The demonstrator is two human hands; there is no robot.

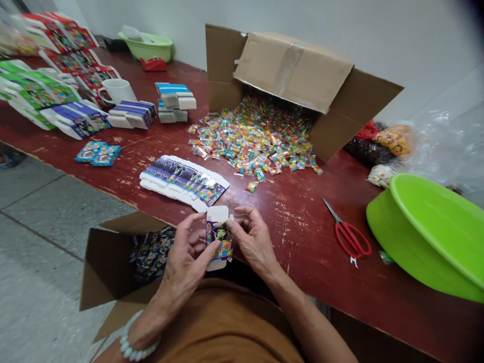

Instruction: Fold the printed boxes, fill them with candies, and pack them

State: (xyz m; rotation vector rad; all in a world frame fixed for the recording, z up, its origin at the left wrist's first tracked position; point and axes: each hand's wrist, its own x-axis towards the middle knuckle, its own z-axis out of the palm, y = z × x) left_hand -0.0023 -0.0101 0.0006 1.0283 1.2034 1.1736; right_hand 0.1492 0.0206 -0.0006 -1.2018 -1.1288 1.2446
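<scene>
Ok, lg. box (pixel 291 65) w/ candies (pixel 257 141), lower box (pixel 108 272) w/ pkts (pixel 153 252), carton (pixel 220 234) handheld.

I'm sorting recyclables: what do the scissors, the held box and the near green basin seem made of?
Scissors: grey metallic blades, probably steel; smooth red handles, likely plastic. Held box: printed thin card, apparently, given its white flaps. Near green basin: probably plastic, uniformly coloured and smooth.

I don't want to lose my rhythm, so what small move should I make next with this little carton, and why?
Probably fold in the lower flap of the small carton: it sticks out, as does the upper flap. Your left hand grips the carton and your right hand has its thumb against it, so both seem well placed.
</scene>
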